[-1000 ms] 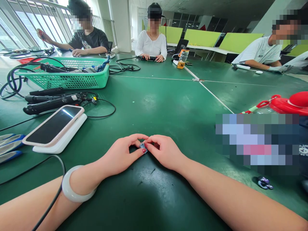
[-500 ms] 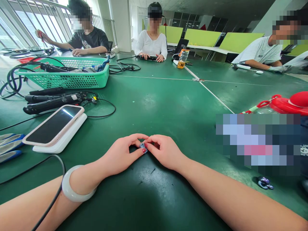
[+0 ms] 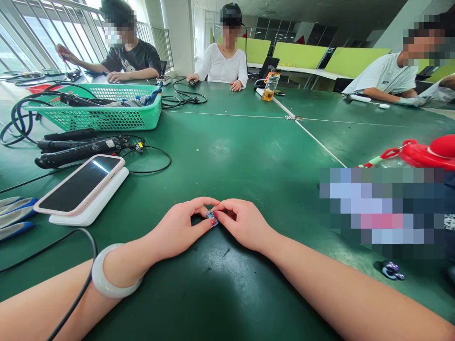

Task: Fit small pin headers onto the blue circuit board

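Left hand and right hand pinch fingers closed on a small blue-grey piece (shape mostly hidden), its completion unclear.

An open-plan office or shared workroom was shown, centred on a large green table. Beyond its far side, lime-green desk partitions were lined up; to its left, a metal railing was seen. Cables and a plastic basket were spread on it.
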`<state>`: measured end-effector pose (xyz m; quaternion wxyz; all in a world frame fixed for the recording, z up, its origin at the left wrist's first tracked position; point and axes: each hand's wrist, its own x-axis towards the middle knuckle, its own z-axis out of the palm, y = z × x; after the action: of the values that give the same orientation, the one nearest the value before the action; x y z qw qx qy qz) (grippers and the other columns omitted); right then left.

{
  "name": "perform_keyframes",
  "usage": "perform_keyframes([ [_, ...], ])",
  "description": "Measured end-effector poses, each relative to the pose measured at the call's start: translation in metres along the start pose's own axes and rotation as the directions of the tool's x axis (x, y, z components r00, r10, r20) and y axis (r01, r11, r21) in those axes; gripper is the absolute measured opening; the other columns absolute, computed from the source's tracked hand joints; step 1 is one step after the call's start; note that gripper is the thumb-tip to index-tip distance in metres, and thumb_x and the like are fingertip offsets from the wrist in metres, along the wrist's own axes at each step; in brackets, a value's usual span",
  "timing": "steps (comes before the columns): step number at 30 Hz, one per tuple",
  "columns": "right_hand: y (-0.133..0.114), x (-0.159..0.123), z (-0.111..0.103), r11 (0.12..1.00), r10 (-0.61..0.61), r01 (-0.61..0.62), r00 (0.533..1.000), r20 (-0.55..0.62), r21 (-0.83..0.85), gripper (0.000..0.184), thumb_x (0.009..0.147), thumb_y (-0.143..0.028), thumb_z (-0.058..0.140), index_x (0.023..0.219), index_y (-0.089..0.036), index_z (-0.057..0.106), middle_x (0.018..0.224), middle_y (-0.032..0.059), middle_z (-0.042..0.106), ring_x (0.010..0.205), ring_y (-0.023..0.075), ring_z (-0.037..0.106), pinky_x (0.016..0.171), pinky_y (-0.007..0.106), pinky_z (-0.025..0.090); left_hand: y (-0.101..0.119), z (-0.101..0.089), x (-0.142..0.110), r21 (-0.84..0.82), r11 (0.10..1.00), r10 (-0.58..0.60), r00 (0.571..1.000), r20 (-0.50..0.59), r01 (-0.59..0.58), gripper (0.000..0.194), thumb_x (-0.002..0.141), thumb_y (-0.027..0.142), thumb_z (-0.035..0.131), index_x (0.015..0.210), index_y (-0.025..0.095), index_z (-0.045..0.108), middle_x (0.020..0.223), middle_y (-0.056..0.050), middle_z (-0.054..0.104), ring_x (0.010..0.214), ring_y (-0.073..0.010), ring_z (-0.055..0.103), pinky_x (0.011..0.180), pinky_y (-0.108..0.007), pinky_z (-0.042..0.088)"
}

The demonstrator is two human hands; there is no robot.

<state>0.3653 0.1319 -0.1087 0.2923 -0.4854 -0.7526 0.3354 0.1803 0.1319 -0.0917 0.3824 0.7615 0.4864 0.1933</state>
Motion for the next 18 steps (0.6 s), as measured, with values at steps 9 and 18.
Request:
perform_keyframes([
  [9,0.0018,0.0001,0.0007,1.0,-0.009,0.009,1.0,-0.008,-0.005,0.016,0.087,-0.022,0.055,0.084,-0.02,0.071,0.076,-0.0019,0.068,0.063,0.0102,0.054,0.062,0.024,0.039,-0.0003,0.0011,0.0002,-0.022,1.0,-0.007,1.0,0.003,0.007,0.037,0.086,0.036,0.053,0.122,0.029,0.056,0.085,0.004,0.066,0.081,-0.0154,0.061,0.076,-0.028,0.045],
  [18,0.0017,0.0,0.0012,0.997,-0.019,0.022,0.998,-0.052,0.068,0.026,0.09,-0.019,0.049,0.108,-0.024,0.069,0.103,0.0016,0.07,0.085,0.0142,0.063,0.078,0.029,0.046,-0.0013,0.0033,0.0018,-0.233,0.971,-0.086,0.982,-0.168,0.046,0.039,0.081,0.036,0.059,0.119,0.023,0.057,0.079,0.002,0.067,0.072,-0.0143,0.06,0.068,-0.026,0.047],
])
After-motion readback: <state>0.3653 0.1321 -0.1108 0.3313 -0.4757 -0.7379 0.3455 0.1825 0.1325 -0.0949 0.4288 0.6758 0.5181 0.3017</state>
